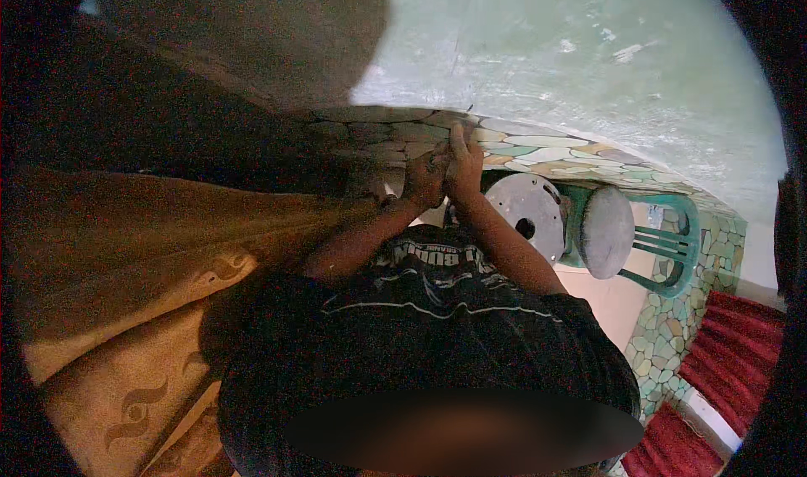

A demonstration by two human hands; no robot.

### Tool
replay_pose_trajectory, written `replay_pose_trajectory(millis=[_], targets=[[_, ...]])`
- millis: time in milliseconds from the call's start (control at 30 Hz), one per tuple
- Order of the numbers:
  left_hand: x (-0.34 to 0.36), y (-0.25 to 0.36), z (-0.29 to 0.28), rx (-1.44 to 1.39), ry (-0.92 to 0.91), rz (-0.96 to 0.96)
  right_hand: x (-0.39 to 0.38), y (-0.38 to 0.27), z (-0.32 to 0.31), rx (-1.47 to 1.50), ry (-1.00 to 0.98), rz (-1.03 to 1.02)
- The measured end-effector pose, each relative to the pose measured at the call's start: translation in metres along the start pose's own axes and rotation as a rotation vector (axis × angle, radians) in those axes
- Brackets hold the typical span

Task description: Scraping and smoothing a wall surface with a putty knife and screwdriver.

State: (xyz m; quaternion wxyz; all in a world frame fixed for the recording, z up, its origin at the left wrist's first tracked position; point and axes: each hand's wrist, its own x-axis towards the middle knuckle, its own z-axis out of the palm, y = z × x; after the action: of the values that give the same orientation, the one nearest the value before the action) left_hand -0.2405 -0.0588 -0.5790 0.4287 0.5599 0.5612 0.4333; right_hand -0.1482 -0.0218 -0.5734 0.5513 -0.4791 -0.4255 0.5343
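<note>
My left hand (427,176) and my right hand (465,164) are side by side, close against the stone-patterned band (538,151) low on the wall. The left one has its fingers curled in. The right one has its fingers pressed together, pointing up toward the top edge of the band. A small dark thin thing (470,108) shows at the wall just above the right fingertips; its kind is too small to tell. Whatever lies between the fingers is hidden. Both forearms reach forward from my dark shirt.
Just right of my right arm is a round grey plate with holes (528,212). Beyond it stands a green plastic chair (685,246), with a grey oval disc (609,231) beside it. A brown patterned curtain (143,342) hangs left; red cloth (740,355) is far right.
</note>
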Motion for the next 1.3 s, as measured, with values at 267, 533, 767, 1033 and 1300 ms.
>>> replay_pose_trajectory(millis=[267,533,767,1033,1300], targets=[[0.005,-0.023,0.007,0.018,0.023,0.129,0.015,0.034,-0.018,-0.928,0.058,-0.815],[0.013,0.039,-0.013,0.068,-0.167,-0.497,-0.010,-0.021,0.010,0.024,0.000,0.171],[0.016,-0.002,-0.007,0.735,-0.453,-0.296,0.006,-0.011,0.016,-0.061,-0.018,0.128],[-0.011,-0.017,-0.025,0.012,-0.112,0.300,-0.020,-0.009,0.009,-0.013,0.023,0.217],[0.009,-0.014,-0.009,-0.035,-0.314,-0.369,-0.019,-0.001,-0.002,0.069,0.020,0.286]])
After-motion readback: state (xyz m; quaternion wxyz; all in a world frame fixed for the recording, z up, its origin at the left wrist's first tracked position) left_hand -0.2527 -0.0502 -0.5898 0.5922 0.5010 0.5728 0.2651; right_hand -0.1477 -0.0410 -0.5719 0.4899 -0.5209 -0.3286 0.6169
